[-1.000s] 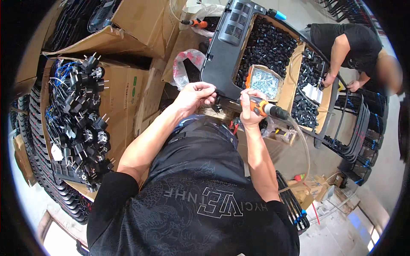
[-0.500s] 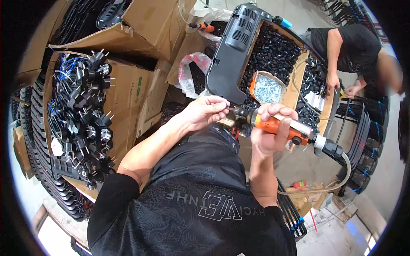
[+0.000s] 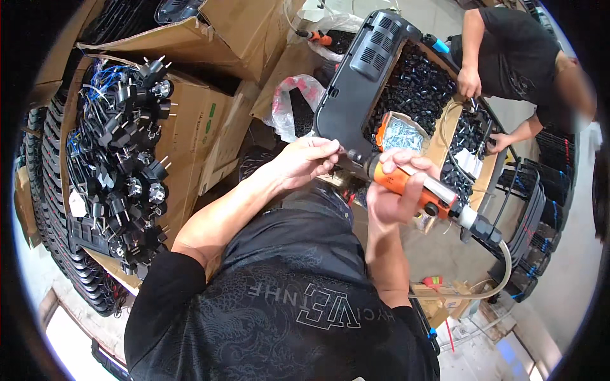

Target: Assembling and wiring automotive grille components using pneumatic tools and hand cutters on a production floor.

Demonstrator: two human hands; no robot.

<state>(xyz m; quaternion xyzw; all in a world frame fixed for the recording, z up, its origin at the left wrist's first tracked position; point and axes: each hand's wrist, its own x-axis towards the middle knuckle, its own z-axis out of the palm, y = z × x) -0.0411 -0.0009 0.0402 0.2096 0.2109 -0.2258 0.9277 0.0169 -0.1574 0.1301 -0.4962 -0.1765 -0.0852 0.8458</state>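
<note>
Head view: orange screwdriver (image 3: 406,183) now nearer panel (image 3: 356,82).

Brown cardboard carton (image 3: 190,127) at 9 o'clock, open, green print on side. Second brown carton (image 3: 210,32) at 11 o'clock, flaps up. Clear plastic bag (image 3: 289,105) at 12 o'clock. Small orange box (image 3: 399,133) at 1 o'clock.

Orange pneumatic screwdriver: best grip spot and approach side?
Grip the orange screwdriver around its orange barrel, where the right hand wraps it now. Come from the near side, across its axis: the tip points left at the black housing, and the hose trails off the rear end.
</note>
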